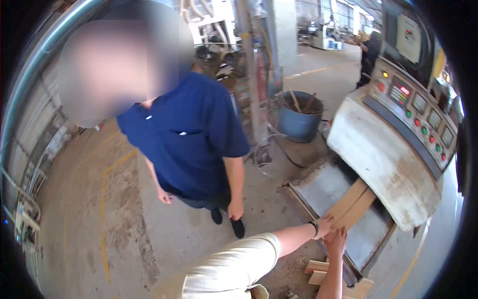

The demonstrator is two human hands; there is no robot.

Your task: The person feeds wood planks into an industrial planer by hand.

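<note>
Two flat wooden boards (pixel 352 205) lie side by side on the metal bed of a machine, their far ends hidden under its pale hood. My left hand (pixel 325 227), with a dark band at the wrist, grips the near end of the boards at the left. Close beside it, almost touching, my right hand (pixel 336 240) holds the same near end from below in the view. The fingers of both hands are small and partly hidden against the wood.
The machine's control panel (pixel 416 109) has buttons and a red display. A person in a dark blue shirt (pixel 184 134) stands at the left. Behind are a blue bin (pixel 300 119) with scraps and another person (pixel 369 60). Wood pieces (pixel 318 271) lie beneath my right arm.
</note>
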